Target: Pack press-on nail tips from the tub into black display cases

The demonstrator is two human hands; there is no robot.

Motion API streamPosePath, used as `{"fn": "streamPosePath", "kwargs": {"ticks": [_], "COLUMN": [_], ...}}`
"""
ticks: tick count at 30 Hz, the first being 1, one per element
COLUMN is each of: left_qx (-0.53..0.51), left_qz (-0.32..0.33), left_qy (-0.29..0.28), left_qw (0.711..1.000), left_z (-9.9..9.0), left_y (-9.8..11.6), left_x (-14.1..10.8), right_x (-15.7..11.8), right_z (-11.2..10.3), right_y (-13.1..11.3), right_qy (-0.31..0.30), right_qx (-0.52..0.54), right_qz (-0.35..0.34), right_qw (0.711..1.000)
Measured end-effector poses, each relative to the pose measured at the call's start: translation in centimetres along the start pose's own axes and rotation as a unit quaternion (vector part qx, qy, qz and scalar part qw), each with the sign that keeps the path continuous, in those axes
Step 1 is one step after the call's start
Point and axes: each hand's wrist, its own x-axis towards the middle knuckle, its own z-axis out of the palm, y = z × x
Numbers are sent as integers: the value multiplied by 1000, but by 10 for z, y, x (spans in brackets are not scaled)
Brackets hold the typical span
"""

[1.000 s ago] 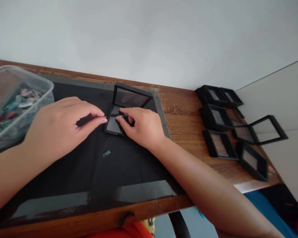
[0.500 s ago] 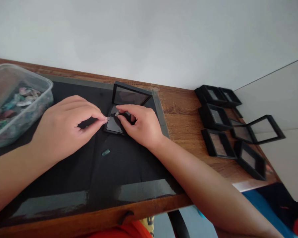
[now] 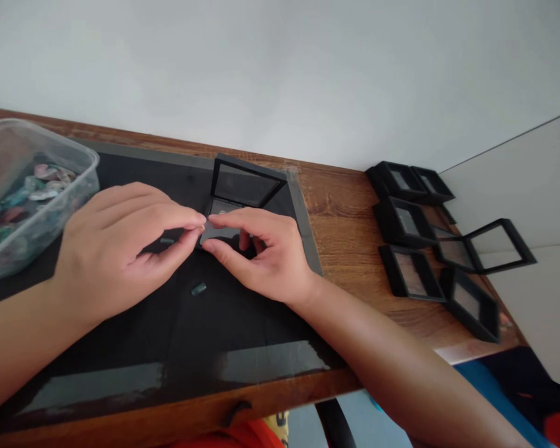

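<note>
My left hand (image 3: 126,246) pinches a small pale stone (image 3: 202,228) between thumb and forefinger; most of it is hidden by the fingertips. Close beside it, my right hand (image 3: 268,252) has thumb and forefinger apart, with nothing seen between them. Both hands are at the left edge of a hinged black display frame (image 3: 249,163) with clear film, its lid standing up. A light stone (image 3: 222,213) rests on the film of its lower half, partly behind my right forefinger. A dark green stone (image 3: 198,289) lies on the black mat (image 3: 168,336) nearer to me.
At the left stands a clear plastic tub (image 3: 91,158) of mixed coloured stones. Several black display frames (image 3: 413,274) sit on the wooden table (image 3: 338,224) at the right, one of them opened out (image 3: 499,246). A wall rises behind the table.
My right hand has let go of the light stone on the film, and its fingers have moved left to my left fingertips. My left hand keeps its pinch.
</note>
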Motion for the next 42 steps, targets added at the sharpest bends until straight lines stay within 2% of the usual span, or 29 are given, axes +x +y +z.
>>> {"fn": "streamPosePath", "kwargs": {"ticks": [5, 9, 12, 16, 20, 25, 31, 34, 36, 39, 42], "left_qx": [12, 19, 16, 17, 13, 3, -16, 8, 45, 102, 112], "left_qz": [49, 40, 70, 98, 89, 95, 73, 31, -39, -149, -222], "left_qy": [-3, -6, -24, -8, 8, -3, -9, -25, -38, -91, -133], "left_qw": [999, 999, 997, 995, 996, 996, 997, 999, 998, 979, 959], "left_z": [-2, -6, -10, -9, -6, -8, -10, -13, -15, -16, -19], "left_y": [1, 6, 9, 7, 5, 1, 5, 12, 12, 4, -6], "left_x": [1, 2, 2, 3, 5, 3, 5, 6, 6, 8, 12], "right_x": [0, -2, -4, -6, -5, -4, -4, -1, 2, 6, 8], "right_z": [-1, 2, 7, 9, 4, 2, 3, -2, -7, -16, -22], "right_y": [-3, -14, -20, -22, -22, -21, -15, -8, 0, 14, 27], "right_qy": [-5, -8, -8, -21, -35, -25, -3, 3, 22, 37, -1], "right_qx": [38, 71, 120, 159, 170, 159, 151, 138, 130, 100, 33], "right_qz": [35, 81, 123, 183, 176, 170, 108, 119, 139, 166, 168], "right_qw": [999, 994, 985, 970, 969, 972, 983, 983, 981, 980, 985]}}
